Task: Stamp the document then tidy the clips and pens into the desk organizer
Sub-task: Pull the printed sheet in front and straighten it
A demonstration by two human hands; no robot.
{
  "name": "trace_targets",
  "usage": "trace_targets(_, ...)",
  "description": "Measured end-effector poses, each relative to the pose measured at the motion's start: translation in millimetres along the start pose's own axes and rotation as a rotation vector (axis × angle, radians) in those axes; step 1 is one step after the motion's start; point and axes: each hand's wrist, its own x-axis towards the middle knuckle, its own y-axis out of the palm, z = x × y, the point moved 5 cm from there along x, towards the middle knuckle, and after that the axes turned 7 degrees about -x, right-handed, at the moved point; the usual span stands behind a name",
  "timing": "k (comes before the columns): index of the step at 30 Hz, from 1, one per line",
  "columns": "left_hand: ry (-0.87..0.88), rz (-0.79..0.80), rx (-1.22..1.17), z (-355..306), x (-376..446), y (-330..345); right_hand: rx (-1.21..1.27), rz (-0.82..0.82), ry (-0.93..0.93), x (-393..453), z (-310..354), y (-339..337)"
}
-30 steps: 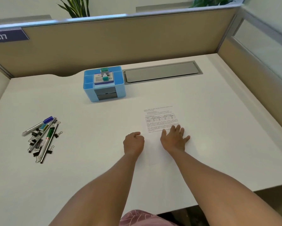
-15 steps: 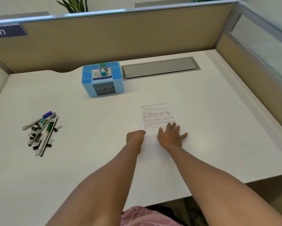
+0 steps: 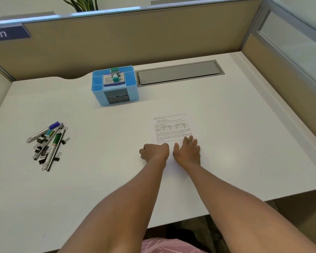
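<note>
While my right hand (image 3: 187,152) lies flat, fingers spread, on the printed document (image 3: 172,132) | my left hand (image 3: 154,152) rests fisted, empty, at its edge | blue desk organizer (image 3: 115,86) holding stamp (image 3: 115,77) at 11 o'clock | pens (image 3: 51,141) and binder clips (image 3: 41,152) heaped at 9 o'clock.

Right hand (image 3: 187,152) flat and left hand (image 3: 154,152) fisted on the document (image 3: 171,130).
</note>
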Motion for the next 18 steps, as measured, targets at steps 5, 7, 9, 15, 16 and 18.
trace_targets(5,-0.017,0.056,-0.1,4,-2,1,0.021,-0.02,-0.017,-3,0,0)
trace_targets(7,-0.041,0.131,-0.22,6,-2,4,0.024,-0.024,-0.023,-3,-1,-1)
trace_targets(9,-0.035,0.18,-0.269,8,-3,6,0.028,-0.03,-0.032,-2,0,-2)
trace_targets(15,0.039,0.19,-0.343,18,13,-8,0.08,-0.109,-0.047,-4,-4,-4)
trace_targets(16,0.073,0.177,-0.323,19,16,-13,0.096,-0.119,-0.039,-5,-5,-5)
trace_targets(18,0.126,0.146,-0.288,21,21,-25,0.11,-0.144,-0.031,-4,-5,-6)
